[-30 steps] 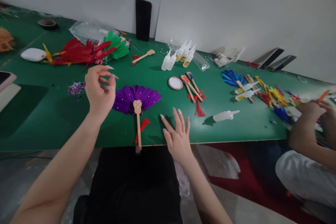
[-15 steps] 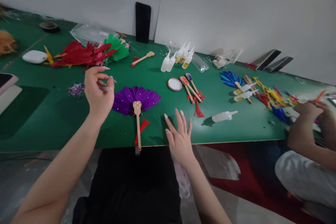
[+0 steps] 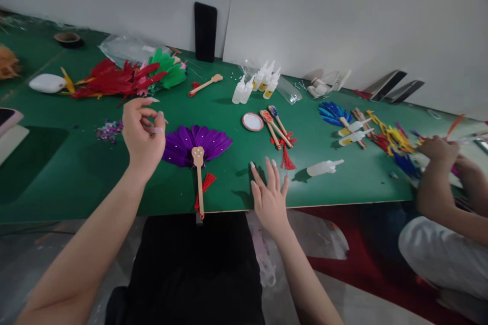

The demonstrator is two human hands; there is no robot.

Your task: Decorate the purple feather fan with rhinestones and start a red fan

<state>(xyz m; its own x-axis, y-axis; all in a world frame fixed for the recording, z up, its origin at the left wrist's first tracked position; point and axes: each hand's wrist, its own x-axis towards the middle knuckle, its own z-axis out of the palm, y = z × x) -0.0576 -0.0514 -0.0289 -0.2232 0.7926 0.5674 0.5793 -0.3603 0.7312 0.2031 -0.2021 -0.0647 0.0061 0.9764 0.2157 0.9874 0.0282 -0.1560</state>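
A purple feather fan [image 3: 198, 142] with small white dots lies before me, its wooden handle reaching the table's front edge. Pale beads dot the paw-shaped top of the handle, and a red tassel [image 3: 208, 182] hangs beside it. Left of the feathers, my left hand [image 3: 143, 134] is raised with loosely curled fingers apart; nothing shows between them. It partly covers a pile of small multicoloured sequins or beads [image 3: 109, 131]. My right hand [image 3: 270, 193] is open at the front edge, fingers spread and holding nothing. A white squeeze bottle [image 3: 324, 168] lies to its right.
Behind the fan are red feathers [image 3: 114, 78], green feathers [image 3: 170, 68], several upright glue bottles [image 3: 263, 81] and a round white dish [image 3: 252, 122]. Wooden handles with red tassels [image 3: 276, 127] lie beside the dish. At right, a co-worker's hands [image 3: 442, 155] work near coloured feathers [image 3: 398, 137].
My right hand has shifted a little to the right, away from the fan. My left hand holds nearly the same pose. The co-worker's hands at the right have moved slightly.
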